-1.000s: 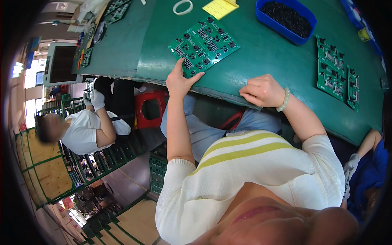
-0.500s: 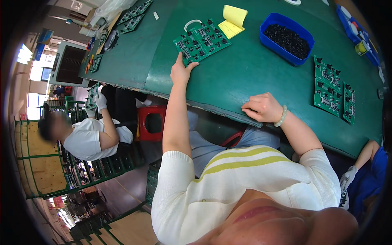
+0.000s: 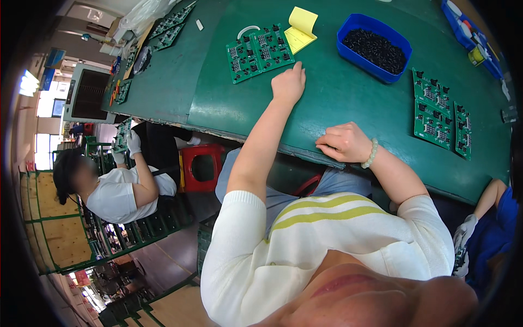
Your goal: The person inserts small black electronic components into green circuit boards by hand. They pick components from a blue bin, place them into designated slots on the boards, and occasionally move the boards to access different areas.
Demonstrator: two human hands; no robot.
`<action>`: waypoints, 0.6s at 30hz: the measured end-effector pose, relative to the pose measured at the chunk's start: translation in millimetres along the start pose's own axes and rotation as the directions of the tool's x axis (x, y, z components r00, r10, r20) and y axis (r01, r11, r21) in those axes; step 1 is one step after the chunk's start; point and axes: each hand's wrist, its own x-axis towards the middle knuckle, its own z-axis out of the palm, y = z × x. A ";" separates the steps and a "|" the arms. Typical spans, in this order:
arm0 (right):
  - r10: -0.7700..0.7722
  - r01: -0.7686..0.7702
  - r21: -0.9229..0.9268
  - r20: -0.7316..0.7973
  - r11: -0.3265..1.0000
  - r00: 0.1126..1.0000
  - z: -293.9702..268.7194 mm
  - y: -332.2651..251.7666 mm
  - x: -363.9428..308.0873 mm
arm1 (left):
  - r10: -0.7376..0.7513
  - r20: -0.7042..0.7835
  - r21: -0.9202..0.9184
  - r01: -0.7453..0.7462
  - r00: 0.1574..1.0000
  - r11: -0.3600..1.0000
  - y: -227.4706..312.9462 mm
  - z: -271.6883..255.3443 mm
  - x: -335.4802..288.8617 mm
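On the green table lies a green circuit board (image 3: pixel 260 53) with black digit displays and small black parts. Just off its lower right corner is my left hand (image 3: pixel 289 85), fingers bent together and back turned up; whatever it may hold is hidden. My right hand (image 3: pixel 344 143), with a pale bead bracelet (image 3: pixel 371 154) at the wrist, rests half curled by the table's near edge. Its palm is hidden. A blue bin (image 3: pixel 343 46) of small black parts (image 3: pixel 376 52) stands beyond the hands. Beside the board sits an open yellow notepad (image 3: pixel 300 30).
More circuit boards (image 3: pixel 433 111) lie at the right, others (image 3: pixel 170 27) at the far left. A blue tray (image 3: pixel 471 38) holds tape rolls and small items. A person in white (image 3: pixel 133 188) at left handles a board; a person in blue (image 3: pixel 493 234) is at right.
My left hand has left the board's near edge, moved right and drawn its spread thumb and finger together. The board sits turned more upright. My right hand stays in place.
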 end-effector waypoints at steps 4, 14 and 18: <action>0.008 -0.008 -0.002 -0.012 1.000 1.000 -2.0 1.5 0.3 | -0.159 0.147 0.034 0.156 0.976 0.987 7.5 3.6 33.0; 0.023 -0.023 -0.003 -0.023 1.000 0.999 -2.8 0.9 1.2 | -0.189 0.036 0.050 0.187 0.981 0.981 7.8 19.7 38.5; 0.085 -0.096 -0.103 -0.103 0.990 0.991 -13.4 2.9 4.7 | -0.099 -0.070 -0.010 0.099 0.993 0.995 10.4 7.1 0.9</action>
